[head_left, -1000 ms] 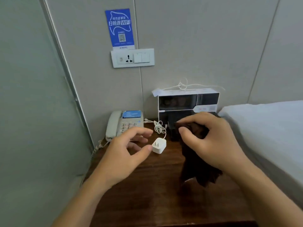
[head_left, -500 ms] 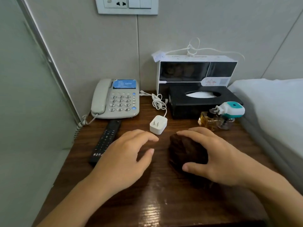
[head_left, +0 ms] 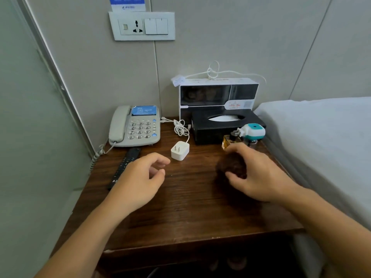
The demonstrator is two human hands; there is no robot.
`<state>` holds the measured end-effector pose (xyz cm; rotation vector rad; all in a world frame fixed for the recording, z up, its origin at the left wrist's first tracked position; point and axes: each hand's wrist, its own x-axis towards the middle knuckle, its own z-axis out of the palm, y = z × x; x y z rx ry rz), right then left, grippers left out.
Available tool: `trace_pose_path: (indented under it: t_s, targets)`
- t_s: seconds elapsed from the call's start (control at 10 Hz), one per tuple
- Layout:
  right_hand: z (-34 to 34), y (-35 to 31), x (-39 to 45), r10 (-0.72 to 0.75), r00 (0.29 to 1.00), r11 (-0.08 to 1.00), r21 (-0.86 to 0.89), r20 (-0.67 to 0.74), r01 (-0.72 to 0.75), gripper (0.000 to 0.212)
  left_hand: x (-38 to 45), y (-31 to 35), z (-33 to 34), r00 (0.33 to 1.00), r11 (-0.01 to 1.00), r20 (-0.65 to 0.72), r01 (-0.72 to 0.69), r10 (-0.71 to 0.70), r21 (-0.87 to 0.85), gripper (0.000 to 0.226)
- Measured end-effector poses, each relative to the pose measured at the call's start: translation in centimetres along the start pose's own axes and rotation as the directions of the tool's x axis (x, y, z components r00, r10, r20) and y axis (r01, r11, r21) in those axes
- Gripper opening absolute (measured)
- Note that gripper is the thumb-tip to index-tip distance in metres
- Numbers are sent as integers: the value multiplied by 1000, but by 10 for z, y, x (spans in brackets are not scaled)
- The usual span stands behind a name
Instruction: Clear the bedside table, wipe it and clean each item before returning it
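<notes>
On the dark wooden bedside table (head_left: 180, 213) my right hand (head_left: 259, 173) grips a bunched dark brown cloth (head_left: 230, 165), pressed onto the tabletop on the right. My left hand (head_left: 140, 177) hovers over the left middle with fingers loosely curled, holding nothing. It partly covers a black remote (head_left: 128, 159). A white charger plug (head_left: 180, 150) lies just beyond its fingertips. At the back stand a grey telephone (head_left: 136, 127), a black tissue box (head_left: 222, 125), a perfume bottle (head_left: 230, 140) and a white-and-teal plug-in device (head_left: 253, 131).
A white-and-black box (head_left: 216, 95) with a white cable on top stands against the wall. The wall socket and switches (head_left: 141, 26) sit above the phone. A bed (head_left: 321, 137) borders the table on the right, and a grey partition (head_left: 30, 137) closes the left side.
My right hand lowered the cloth onto the table and slid it to the right. My left hand drew back from the charger plug. The view tilted down, then rose slightly.
</notes>
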<state>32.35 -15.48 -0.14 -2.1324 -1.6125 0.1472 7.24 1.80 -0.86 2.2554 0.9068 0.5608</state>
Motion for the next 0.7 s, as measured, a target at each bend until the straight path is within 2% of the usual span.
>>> trace_pose_path:
  t_s: [0.1, 0.2, 0.3, 0.4, 0.5, 0.6, 0.7]
  targets:
    - [-34, 47, -22, 109, 991, 992, 67, -75, -104, 60, -2, 5, 3, 1000, 997, 7, -20, 21, -77, 26]
    - [-30, 77, -44, 74, 995, 996, -48, 68, -70, 61, 0, 19, 17, 996, 992, 47, -66, 71, -104, 26]
    - [-24, 78, -55, 88, 989, 996, -40, 118, -84, 56, 5, 40, 37, 983, 986, 119, -131, 143, -102, 25]
    - [-21, 80, -54, 123, 992, 988, -88, -18, -124, 56, 9, 60, 53, 963, 974, 156, -203, 217, -105, 24]
    - [-6, 72, -62, 99, 993, 987, -133, 69, -90, 59, 12, 73, 62, 956, 969, 172, -219, 237, -114, 24]
    - [-2, 68, -68, 0, 996, 995, -99, 91, 9, 56, 11, 79, 63, 952, 966, 170, -239, 254, -101, 24]
    - [-8, 65, -67, 20, 996, 992, -127, 87, -9, 67, 12, 78, 58, 960, 968, 137, -230, 242, -104, 25]
